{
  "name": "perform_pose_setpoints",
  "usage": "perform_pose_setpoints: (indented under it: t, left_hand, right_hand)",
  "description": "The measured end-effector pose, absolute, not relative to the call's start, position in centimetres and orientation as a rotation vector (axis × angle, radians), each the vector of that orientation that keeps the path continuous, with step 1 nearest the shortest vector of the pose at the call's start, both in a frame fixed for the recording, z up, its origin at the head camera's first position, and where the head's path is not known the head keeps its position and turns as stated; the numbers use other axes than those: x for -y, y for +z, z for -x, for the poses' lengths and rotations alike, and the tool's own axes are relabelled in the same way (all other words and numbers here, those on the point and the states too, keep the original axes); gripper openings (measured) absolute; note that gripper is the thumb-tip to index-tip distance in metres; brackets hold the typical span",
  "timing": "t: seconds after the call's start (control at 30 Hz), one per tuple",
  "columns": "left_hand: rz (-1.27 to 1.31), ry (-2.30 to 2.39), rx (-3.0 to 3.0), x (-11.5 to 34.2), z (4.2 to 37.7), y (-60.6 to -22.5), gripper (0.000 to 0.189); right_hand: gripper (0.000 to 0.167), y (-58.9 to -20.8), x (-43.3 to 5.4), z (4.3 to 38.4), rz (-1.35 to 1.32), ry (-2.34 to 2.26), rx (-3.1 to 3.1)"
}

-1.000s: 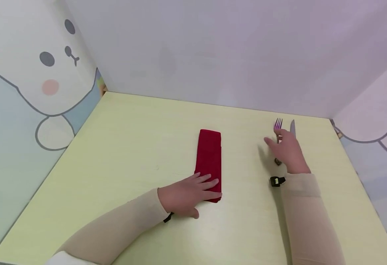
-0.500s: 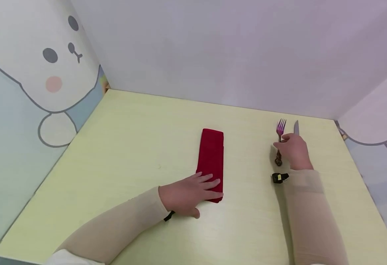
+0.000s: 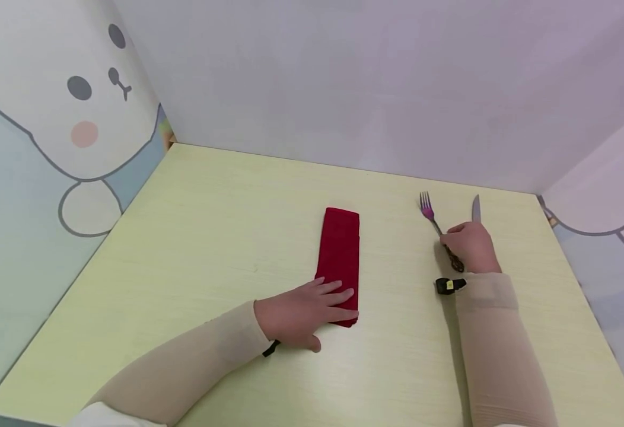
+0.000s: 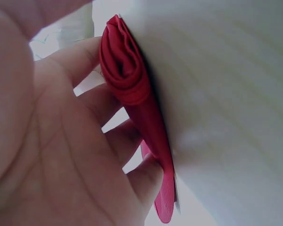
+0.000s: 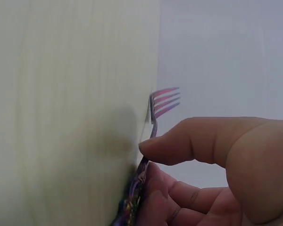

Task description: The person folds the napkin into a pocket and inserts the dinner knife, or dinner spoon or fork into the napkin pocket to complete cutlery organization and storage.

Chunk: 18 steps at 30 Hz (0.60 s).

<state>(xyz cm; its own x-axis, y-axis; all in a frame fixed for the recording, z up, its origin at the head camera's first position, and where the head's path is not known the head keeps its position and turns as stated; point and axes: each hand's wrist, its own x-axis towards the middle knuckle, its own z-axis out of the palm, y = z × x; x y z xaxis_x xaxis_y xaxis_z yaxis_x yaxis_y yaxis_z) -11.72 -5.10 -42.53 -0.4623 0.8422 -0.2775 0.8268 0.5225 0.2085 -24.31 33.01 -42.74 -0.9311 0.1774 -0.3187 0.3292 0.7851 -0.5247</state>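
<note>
A folded red cloth napkin (image 3: 340,243) lies lengthwise on the table. Across its near end rests my left hand (image 3: 302,311), fingers spread and straight. The left wrist view shows the napkin's rolled-looking layered end (image 4: 125,66) beside those fingers. My right hand (image 3: 472,244) pinches a fork (image 3: 436,225) by its dark ornate handle, between thumb and fingers. Its purple tines (image 5: 165,101) point away from me, angled to the left in the head view. Just beyond the right hand, a knife blade (image 3: 476,207) shows; the rest of the knife is hidden.
The pale yellow table (image 3: 226,225) runs up to a plain light wall (image 3: 344,89) at the back. Side walls with cartoon prints (image 3: 85,112) stand left and right. A small black device (image 3: 449,286) sits at the right wrist.
My right hand has closed its fingers on the fork, whose tines have swung left. The knife stays where it was. My left hand and the napkin have not moved.
</note>
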Motion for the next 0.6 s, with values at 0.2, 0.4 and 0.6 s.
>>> perform_pose_setpoints:
  t: [0.2, 0.4, 0.6]
  left_hand:
    - [-1.365, 0.064, -2.421, 5.09, 11.66, -42.38, 0.08]
    - [-1.352, 0.07, -2.418, 5.15, 11.66, -42.28, 0.08]
    - [-1.347, 0.071, -2.411, 5.2, 11.67, -42.29, 0.079]
  right_hand:
    - [0.038, -42.56, -32.88, 24.54, -0.361, -0.828, -2.669]
    - [0.037, -42.56, -33.08, 24.76, -0.369, -0.901, -2.602]
    - [0.037, -42.7, -33.82, 24.78, -0.354, -1.036, -2.537]
